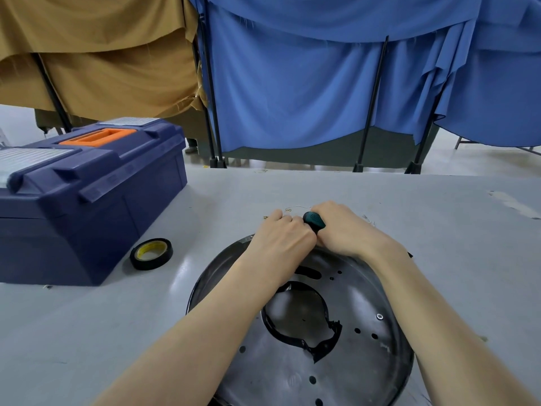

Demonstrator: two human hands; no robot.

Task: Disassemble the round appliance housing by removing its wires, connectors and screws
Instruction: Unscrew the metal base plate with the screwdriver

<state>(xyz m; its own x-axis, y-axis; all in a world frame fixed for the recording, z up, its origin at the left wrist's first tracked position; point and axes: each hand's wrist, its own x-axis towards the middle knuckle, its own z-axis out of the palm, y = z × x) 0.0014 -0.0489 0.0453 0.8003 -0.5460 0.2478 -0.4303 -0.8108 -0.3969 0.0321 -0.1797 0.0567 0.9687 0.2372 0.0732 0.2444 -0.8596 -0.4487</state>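
Round housing (307,332) sits flat on the grey table (439,230), close to the near edge, metal plate up, with a ragged black-rimmed opening mid-plate. One screw (380,317) is visible still seated, right of the opening; several holes around it are empty. Both hands work the far rim: right hand (345,230) wrapped shut round a green-black screwdriver handle (313,220), left hand (281,238) curled tight just beside it, apparently bracing the tool or the rim; can't tell what it has hold of. Tip and fastener are hidden behind the hands. Risks, as I judge them: bit cams out and strips the head if held off-axis; housing skids, nothing clamps it. Tape roll (151,254) and blue toolbox (87,200) sit to the left, apart.
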